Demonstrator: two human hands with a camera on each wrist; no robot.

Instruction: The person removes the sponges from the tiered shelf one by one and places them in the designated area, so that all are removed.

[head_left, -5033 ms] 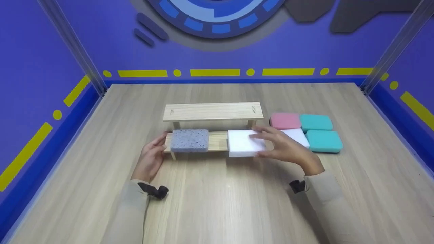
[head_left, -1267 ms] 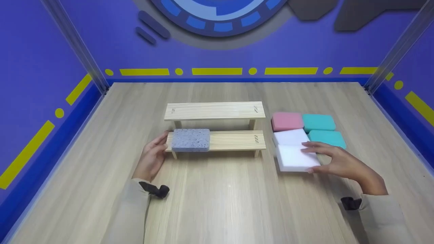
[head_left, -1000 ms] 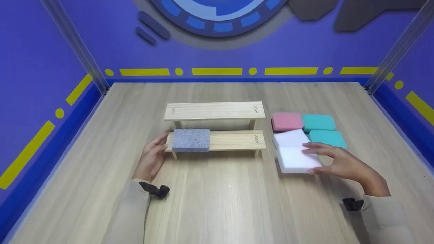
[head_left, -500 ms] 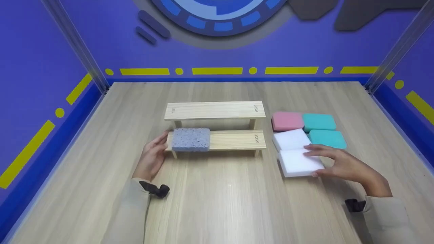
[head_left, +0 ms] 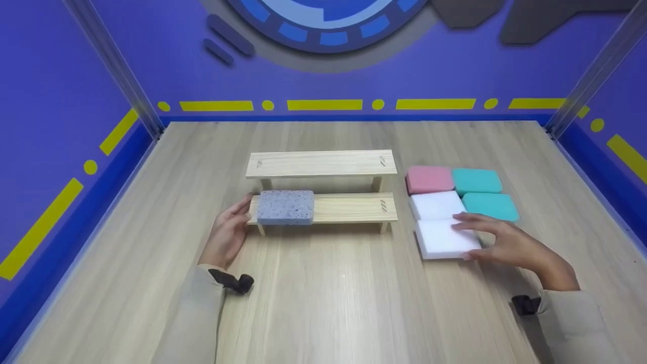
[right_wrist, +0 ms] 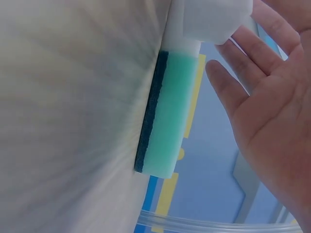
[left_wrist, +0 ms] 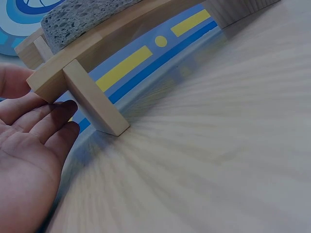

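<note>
My left hand [head_left: 228,237] grips the left end of the lower board of a two-step wooden rack [head_left: 349,208], with fingers under the board [left_wrist: 92,43] in the left wrist view. A grey pumice-like speckled block [head_left: 285,207] lies on that board's left part. My right hand [head_left: 510,247] pinches a white sponge [head_left: 445,240] by its right side, thumb at the near edge. In the right wrist view this white sponge [right_wrist: 216,19] seems slightly raised from the table. Directly behind it lies another white sponge [head_left: 437,203].
A pink sponge [head_left: 429,179] and two teal sponges [head_left: 477,181] lie behind, beside the white ones; the nearer teal sponge [right_wrist: 167,111] shows a dark scouring layer underneath. The rack's upper board [head_left: 321,163] stands behind the lower one. Blue walls [head_left: 323,83] enclose the table.
My right hand has carried the white sponge from the lower board's right end to the right, in front of the other white sponge. Lately it shifts only slightly. My left hand stays put.
</note>
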